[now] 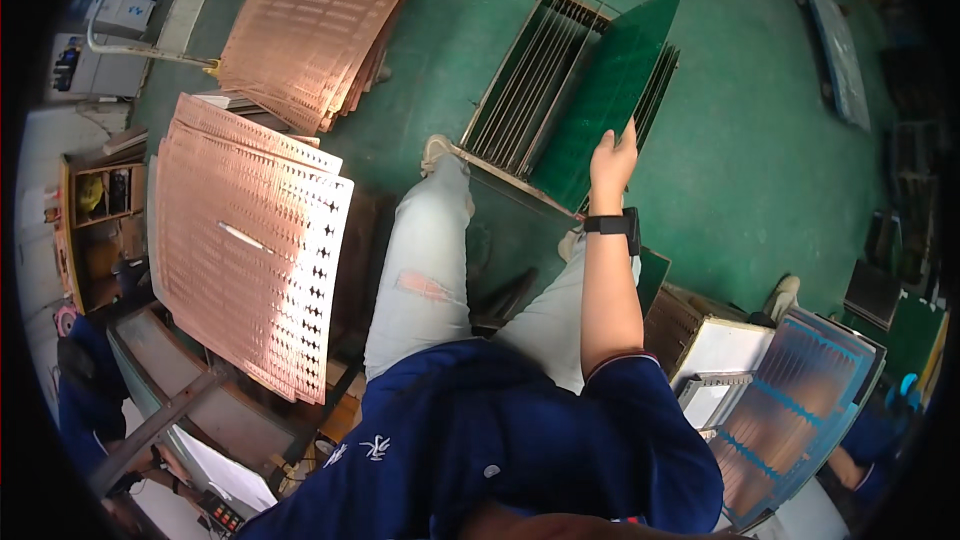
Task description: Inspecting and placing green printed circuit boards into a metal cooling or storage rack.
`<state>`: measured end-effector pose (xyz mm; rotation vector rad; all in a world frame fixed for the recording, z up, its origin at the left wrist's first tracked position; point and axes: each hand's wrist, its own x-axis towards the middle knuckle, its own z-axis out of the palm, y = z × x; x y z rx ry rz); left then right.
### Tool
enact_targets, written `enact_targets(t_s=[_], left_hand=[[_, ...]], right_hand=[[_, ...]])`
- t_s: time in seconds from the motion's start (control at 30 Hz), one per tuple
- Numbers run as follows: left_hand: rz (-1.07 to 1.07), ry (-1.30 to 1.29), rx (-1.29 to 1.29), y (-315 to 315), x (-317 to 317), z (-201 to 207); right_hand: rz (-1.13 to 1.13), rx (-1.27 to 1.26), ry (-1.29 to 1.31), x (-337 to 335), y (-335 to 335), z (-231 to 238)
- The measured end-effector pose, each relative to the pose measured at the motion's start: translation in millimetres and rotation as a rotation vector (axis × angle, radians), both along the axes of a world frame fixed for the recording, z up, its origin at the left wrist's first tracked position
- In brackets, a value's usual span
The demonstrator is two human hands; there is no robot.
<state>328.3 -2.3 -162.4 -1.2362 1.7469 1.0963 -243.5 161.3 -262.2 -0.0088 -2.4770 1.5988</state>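
Observation:
My right hand, with a black band on its wrist, reaches forward to a large green panel. Its thumb and fingers close on the panel's near right edge. That panel leans to the right and rises above the others in a slotted rack on the floor ahead of my legs. Several thin panels stand upright in the rack's left part, and more are packed along its right side. The lower part of the green panel is hidden in the rack. My left hand is out of the picture.
Perforated copper-coloured sheets lie stacked at my left, with a thin pale tool on top. Beyond them, a trolley stands by another copper stack. At right are a blue-striped framed panel and a co-worker's arm. Another person is at lower left.

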Motion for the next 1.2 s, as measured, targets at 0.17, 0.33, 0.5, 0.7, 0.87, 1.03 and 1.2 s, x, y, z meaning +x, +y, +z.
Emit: enact_targets(t_s=[0.17, 0.33, 0.5, 0.7, 0.87, 1.03, 1.2], left_hand=[[0.03, -0.008, 0.031, -2.5, -37.5, 10.7], [0.022, -0.006, 0.048, -9.7, -58.4, 11.3], [0.027, -0.023, 0.06, -15.2, -66.5, 9.0], [0.028, -0.052, 0.078, -21.3, -75.4, 10.1], [0.018, -0.071, 0.087, -24.8, -81.5, 11.3], [0.007, -0.086, 0.096, -28.8, -87.7, 11.9], [-0.001, -0.098, 0.106, -31.8, -92.9, 13.4]], right_hand=[[0.01, 0.06, -0.096, -22.6, -21.4, -14.5], [0.055, 0.225, -0.181, -26.0, -35.1, -65.8], [0.121, 0.366, -0.026, -9.6, -38.0, -103.7], [0.283, 0.427, -0.138, -11.3, -44.8, -122.6], [0.448, 0.632, -0.506, -17.2, -55.2, -112.9], [0.508, 0.663, -0.531, -22.1, -56.5, -109.4], [0.484, 0.666, -0.752, -24.5, -63.6, -81.7]])
